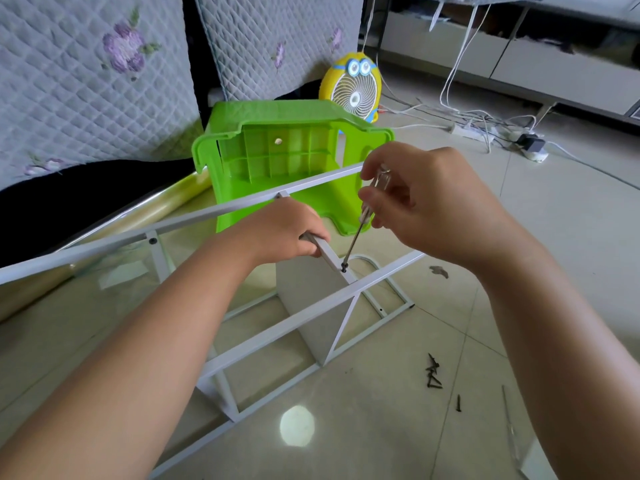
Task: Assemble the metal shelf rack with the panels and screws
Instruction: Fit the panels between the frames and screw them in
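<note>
Loose screws [434, 374] lie on the tiled floor [540, 237] at lower right. At centre stands the white rack frame [277, 334]. The left hand [284, 230] grips a panel [311, 299] by its top edge. The right hand [415, 199] pinches a screwdriver [356, 237], its tip on a screw [344, 268]. Behind lies a green stool [287, 157].
</note>
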`<state>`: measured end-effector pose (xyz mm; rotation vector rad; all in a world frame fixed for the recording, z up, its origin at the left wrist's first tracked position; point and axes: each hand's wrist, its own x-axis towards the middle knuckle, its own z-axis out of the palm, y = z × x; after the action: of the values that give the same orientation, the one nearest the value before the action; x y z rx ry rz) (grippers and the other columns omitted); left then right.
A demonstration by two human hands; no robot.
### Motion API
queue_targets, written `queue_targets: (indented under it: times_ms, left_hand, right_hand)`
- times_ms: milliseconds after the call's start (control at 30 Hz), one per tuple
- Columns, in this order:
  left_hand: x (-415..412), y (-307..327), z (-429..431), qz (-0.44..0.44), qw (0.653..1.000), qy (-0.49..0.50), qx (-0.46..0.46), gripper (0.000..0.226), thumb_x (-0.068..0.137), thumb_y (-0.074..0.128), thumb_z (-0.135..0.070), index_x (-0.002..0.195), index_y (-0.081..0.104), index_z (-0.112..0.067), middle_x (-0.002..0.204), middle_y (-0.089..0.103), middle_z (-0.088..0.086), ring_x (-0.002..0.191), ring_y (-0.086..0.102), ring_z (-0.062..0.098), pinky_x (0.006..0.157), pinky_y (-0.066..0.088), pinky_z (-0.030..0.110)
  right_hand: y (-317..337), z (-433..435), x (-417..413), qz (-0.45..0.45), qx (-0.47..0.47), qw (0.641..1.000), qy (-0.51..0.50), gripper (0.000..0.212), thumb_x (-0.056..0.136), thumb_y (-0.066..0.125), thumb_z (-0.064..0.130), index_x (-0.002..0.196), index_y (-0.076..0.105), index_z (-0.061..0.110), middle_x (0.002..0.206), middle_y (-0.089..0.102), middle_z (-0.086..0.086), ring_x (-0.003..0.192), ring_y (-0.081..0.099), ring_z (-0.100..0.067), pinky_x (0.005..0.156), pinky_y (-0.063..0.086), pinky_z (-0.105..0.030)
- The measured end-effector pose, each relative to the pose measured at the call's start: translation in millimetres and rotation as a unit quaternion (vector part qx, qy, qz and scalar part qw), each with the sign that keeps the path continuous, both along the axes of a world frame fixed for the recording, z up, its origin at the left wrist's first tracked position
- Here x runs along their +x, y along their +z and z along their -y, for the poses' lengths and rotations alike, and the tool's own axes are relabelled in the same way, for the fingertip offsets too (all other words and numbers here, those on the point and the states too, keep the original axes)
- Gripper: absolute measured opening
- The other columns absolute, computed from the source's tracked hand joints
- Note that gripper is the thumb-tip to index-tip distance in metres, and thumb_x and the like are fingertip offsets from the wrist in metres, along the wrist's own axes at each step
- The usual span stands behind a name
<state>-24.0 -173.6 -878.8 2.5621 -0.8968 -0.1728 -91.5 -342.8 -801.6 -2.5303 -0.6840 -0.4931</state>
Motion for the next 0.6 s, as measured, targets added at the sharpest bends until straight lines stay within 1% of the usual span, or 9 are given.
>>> queue_targets:
  times_ms: [67, 133, 200, 233, 333, 467, 500, 533, 600]
  left_hand:
    - [-1.1, -1.3, -0.7, 0.009, 1.000, -0.003, -0.005, 0.025, 0.080, 0.066, -0.010, 0.104, 0.070, -0.011, 0.107, 0.067, 0.003, 0.097, 0.057, 0.014, 0.079, 0.037, 0.019]
    - [-3.3, -1.3, -0.7, 0.018, 1.000, -0.008, -0.009, 0.024, 0.081, 0.066, -0.010, 0.104, 0.070, -0.011, 0.106, 0.068, 0.003, 0.094, 0.056, 0.013, 0.076, 0.034, 0.019]
    - [-5.0, -1.3, -1.1, 0.025, 1.000, -0.015, -0.004, 0.023, 0.082, 0.064, -0.010, 0.104, 0.070, -0.010, 0.105, 0.068, 0.004, 0.099, 0.057, 0.016, 0.081, 0.036, 0.022]
    - [-5.6, -1.2, -1.0, 0.028, 0.999, -0.017, 0.000, 0.022, 0.082, 0.064, -0.010, 0.103, 0.070, -0.010, 0.104, 0.068, 0.004, 0.101, 0.057, 0.017, 0.082, 0.036, 0.023]
    - [-4.5, -0.4, -0.4, 0.022, 1.000, -0.021, 0.006, 0.022, 0.083, 0.064, -0.010, 0.104, 0.070, -0.010, 0.106, 0.067, 0.004, 0.102, 0.056, 0.017, 0.082, 0.035, 0.022]
    - [-3.1, -0.5, 0.5, 0.008, 1.000, -0.020, 0.011, 0.024, 0.083, 0.064, -0.009, 0.106, 0.069, -0.009, 0.112, 0.065, 0.004, 0.107, 0.054, 0.016, 0.086, 0.035, 0.019]
    - [-2.9, -1.0, 0.1, 0.007, 1.000, -0.019, 0.005, 0.024, 0.082, 0.064, -0.008, 0.106, 0.069, -0.009, 0.112, 0.065, 0.005, 0.107, 0.054, 0.015, 0.084, 0.033, 0.017]
    - [-2.8, -1.5, -0.2, 0.005, 1.000, -0.019, 0.002, 0.024, 0.082, 0.064, -0.007, 0.106, 0.069, -0.009, 0.111, 0.065, 0.005, 0.106, 0.054, 0.015, 0.081, 0.031, 0.015]
    - [-3.1, -2.7, -0.8, 0.005, 1.000, -0.024, 0.010, 0.022, 0.083, 0.062, -0.006, 0.104, 0.069, -0.008, 0.106, 0.066, 0.004, 0.103, 0.055, 0.016, 0.077, 0.028, 0.015]
  right_hand:
    - [0.5, 2.1, 0.6, -0.006, 0.003, 1.000, -0.002, 0.027, 0.079, 0.048, 0.023, 0.094, 0.060, 0.003, 0.066, 0.070, -0.007, 0.063, 0.064, -0.025, 0.062, 0.050, -0.038]
    - [-0.7, 5.6, 1.5, -0.026, 0.018, 0.999, -0.008, 0.020, 0.084, 0.054, 0.017, 0.096, 0.059, 0.002, 0.069, 0.070, -0.011, 0.064, 0.064, -0.025, 0.065, 0.049, -0.040]
    - [-3.3, 7.4, 0.2, -0.045, 0.041, 0.998, -0.014, 0.014, 0.087, 0.056, 0.010, 0.098, 0.057, 0.002, 0.069, 0.070, -0.012, 0.063, 0.061, -0.018, 0.068, 0.046, -0.037]
    - [-5.1, 7.8, -0.5, -0.044, 0.047, 0.998, -0.013, 0.014, 0.087, 0.056, 0.009, 0.099, 0.057, 0.002, 0.068, 0.069, -0.011, 0.066, 0.060, -0.016, 0.068, 0.045, -0.036]
    - [-7.7, 6.6, -2.0, -0.037, 0.045, 0.998, -0.007, 0.018, 0.086, 0.055, 0.014, 0.099, 0.057, 0.002, 0.069, 0.070, -0.009, 0.059, 0.061, -0.019, 0.068, 0.046, -0.040]
    - [-6.1, 2.7, -3.3, -0.021, 0.028, 0.999, 0.014, 0.029, 0.081, 0.048, 0.022, 0.098, 0.058, 0.001, 0.068, 0.069, -0.005, 0.062, 0.059, -0.018, 0.064, 0.043, -0.036]
    - [-6.2, 1.8, -2.8, -0.017, 0.016, 1.000, 0.019, 0.030, 0.081, 0.047, 0.024, 0.098, 0.057, 0.001, 0.070, 0.070, -0.007, 0.060, 0.060, -0.019, 0.063, 0.043, -0.037]
    - [-5.9, 1.0, -2.4, -0.013, -0.001, 1.000, 0.021, 0.033, 0.082, 0.044, 0.026, 0.098, 0.056, 0.000, 0.072, 0.069, -0.010, 0.063, 0.060, -0.025, 0.063, 0.042, -0.037]
    - [-6.2, 0.9, -3.0, 0.008, -0.033, 0.999, 0.033, 0.038, 0.087, 0.037, 0.030, 0.098, 0.054, -0.002, 0.077, 0.065, -0.015, 0.069, 0.055, -0.034, 0.064, 0.037, -0.039]
